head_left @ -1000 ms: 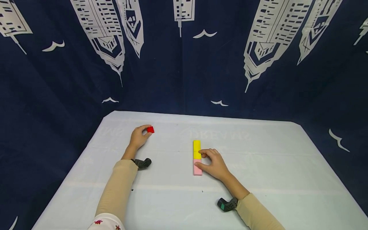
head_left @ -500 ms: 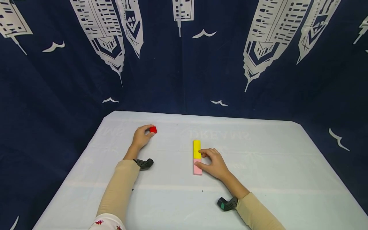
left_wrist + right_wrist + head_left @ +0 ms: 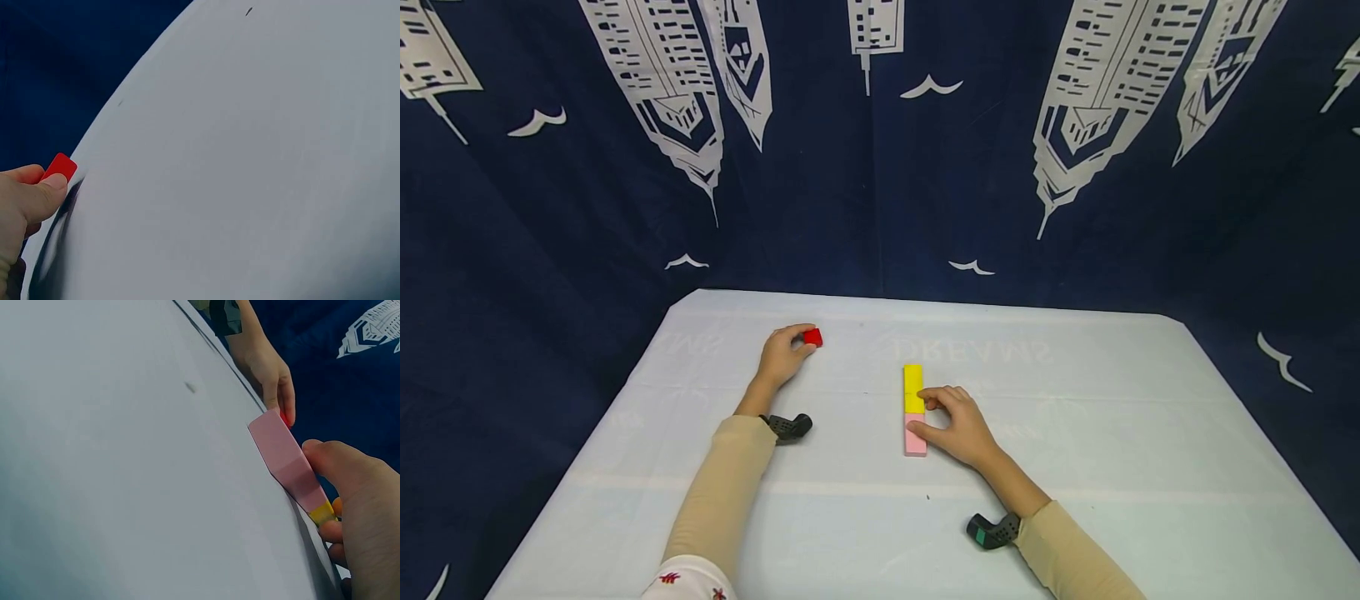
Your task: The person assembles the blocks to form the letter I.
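Observation:
In the head view, my left hand (image 3: pixel 784 357) pinches a small red block (image 3: pixel 813 337) between thumb and fingers, at the far left part of the white table. The left wrist view shows the same red block (image 3: pixel 61 167) jutting past the thumb tip. Toward the middle, a yellow piece (image 3: pixel 913 379) and a pink block (image 3: pixel 915 443) lie end to end in a straight row, yellow farther away. My right hand (image 3: pixel 958 427) holds this row from its right side, thumb at the pink block and a curled finger at the yellow. A faint line crosses the yellow piece.
The white table (image 3: pixel 1075 442) has angled far corners. Behind it hangs a dark blue cloth (image 3: pixel 820 208) printed with white buildings and birds. Each wrist wears a black device, one at the left (image 3: pixel 790 427) and one at the right (image 3: pixel 992 532).
My left hand has moved a little to the right, carrying the red block nearer the row. The right hand and the yellow and pink pieces have stayed in place.

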A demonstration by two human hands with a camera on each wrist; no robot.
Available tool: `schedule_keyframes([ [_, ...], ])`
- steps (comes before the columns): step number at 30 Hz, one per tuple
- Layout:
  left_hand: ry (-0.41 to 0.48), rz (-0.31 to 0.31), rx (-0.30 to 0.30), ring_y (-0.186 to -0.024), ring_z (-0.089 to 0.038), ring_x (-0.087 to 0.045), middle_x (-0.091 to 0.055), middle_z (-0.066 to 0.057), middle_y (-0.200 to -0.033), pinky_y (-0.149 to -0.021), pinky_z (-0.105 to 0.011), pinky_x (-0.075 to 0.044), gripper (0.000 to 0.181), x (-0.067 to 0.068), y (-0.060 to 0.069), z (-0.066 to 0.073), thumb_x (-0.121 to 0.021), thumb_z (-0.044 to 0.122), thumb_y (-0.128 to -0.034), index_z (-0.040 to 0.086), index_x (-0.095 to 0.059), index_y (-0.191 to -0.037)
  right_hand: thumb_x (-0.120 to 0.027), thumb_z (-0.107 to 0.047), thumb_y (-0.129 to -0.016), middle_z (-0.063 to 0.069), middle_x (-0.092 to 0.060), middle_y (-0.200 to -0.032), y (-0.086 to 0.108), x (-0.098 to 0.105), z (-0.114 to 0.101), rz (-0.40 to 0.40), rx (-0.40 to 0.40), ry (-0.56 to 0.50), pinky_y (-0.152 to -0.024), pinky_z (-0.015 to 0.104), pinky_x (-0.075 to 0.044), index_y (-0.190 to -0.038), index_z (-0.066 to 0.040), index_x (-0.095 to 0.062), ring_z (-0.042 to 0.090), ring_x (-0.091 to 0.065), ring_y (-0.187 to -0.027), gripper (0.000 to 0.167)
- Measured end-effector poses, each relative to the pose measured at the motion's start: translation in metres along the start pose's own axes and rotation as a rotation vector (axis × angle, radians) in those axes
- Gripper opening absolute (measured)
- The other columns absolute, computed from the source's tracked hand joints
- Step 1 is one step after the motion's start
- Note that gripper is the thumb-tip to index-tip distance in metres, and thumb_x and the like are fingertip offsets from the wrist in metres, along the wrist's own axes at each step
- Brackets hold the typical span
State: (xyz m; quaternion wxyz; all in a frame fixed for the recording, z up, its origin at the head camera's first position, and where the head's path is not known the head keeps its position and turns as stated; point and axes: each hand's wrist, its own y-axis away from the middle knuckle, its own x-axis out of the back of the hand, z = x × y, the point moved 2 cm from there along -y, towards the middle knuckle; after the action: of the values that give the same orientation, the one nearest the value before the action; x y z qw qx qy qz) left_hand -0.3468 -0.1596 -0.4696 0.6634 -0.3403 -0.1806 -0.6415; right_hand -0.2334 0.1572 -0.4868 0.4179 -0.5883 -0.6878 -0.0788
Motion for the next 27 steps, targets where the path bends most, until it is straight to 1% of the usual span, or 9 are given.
schedule_keyframes([
  [4, 0.003, -0.005, 0.0, -0.121, -0.035, -0.05, -0.061, -0.018, -0.128, -0.106, -0.048, -0.035, 0.04, -0.003, -0.002, 0.005, -0.071, 0.011, -0.0896, 0.005, -0.063, -0.128, -0.083, -0.032, -0.075, -0.005, -0.061, -0.092, 0.0, 0.0, 0.0, 0.007, 0.009, 0.0, -0.081, 0.038, -0.045, -0.115, -0.007, -0.067, 0.015, -0.052, -0.09, 0.051],
  [11, 0.014, -0.025, 0.005, -0.125, -0.035, -0.048, -0.061, -0.018, -0.129, -0.108, -0.049, -0.034, 0.041, -0.01, -0.006, 0.014, -0.07, 0.012, -0.09, 0.007, -0.062, -0.13, -0.083, -0.033, -0.075, -0.005, -0.061, -0.092, 0.0, 0.0, 0.001, 0.001, -0.006, 0.003, -0.081, 0.037, -0.045, -0.115, -0.007, -0.067, 0.014, -0.051, -0.089, 0.05],
  [16, 0.027, -0.039, 0.003, -0.125, -0.034, -0.048, -0.06, -0.018, -0.13, -0.108, -0.049, -0.034, 0.041, -0.018, -0.007, 0.019, -0.07, 0.012, -0.0902, 0.007, -0.062, -0.13, -0.083, -0.032, -0.076, -0.004, -0.061, -0.093, 0.0, 0.0, 0.0, 0.003, -0.001, -0.004, -0.081, 0.038, -0.045, -0.116, -0.007, -0.067, 0.015, -0.051, -0.09, 0.05],
  [23, 0.034, -0.049, -0.019, -0.124, -0.033, -0.049, -0.061, -0.016, -0.129, -0.108, -0.047, -0.035, 0.041, -0.027, -0.011, 0.027, -0.07, 0.012, -0.09, 0.007, -0.063, -0.13, -0.082, -0.033, -0.077, -0.004, -0.061, -0.093, 0.001, 0.001, -0.001, 0.003, -0.005, -0.008, -0.081, 0.038, -0.044, -0.116, -0.007, -0.067, 0.016, -0.052, -0.09, 0.049],
  [27, 0.048, -0.059, -0.013, -0.124, -0.032, -0.049, -0.061, -0.014, -0.129, -0.108, -0.046, -0.035, 0.041, -0.031, -0.014, 0.033, -0.07, 0.011, -0.09, 0.008, -0.063, -0.13, -0.083, -0.032, -0.077, -0.004, -0.061, -0.093, 0.001, 0.001, 0.0, 0.001, -0.007, -0.007, -0.081, 0.038, -0.044, -0.116, -0.007, -0.067, 0.015, -0.052, -0.09, 0.049],
])
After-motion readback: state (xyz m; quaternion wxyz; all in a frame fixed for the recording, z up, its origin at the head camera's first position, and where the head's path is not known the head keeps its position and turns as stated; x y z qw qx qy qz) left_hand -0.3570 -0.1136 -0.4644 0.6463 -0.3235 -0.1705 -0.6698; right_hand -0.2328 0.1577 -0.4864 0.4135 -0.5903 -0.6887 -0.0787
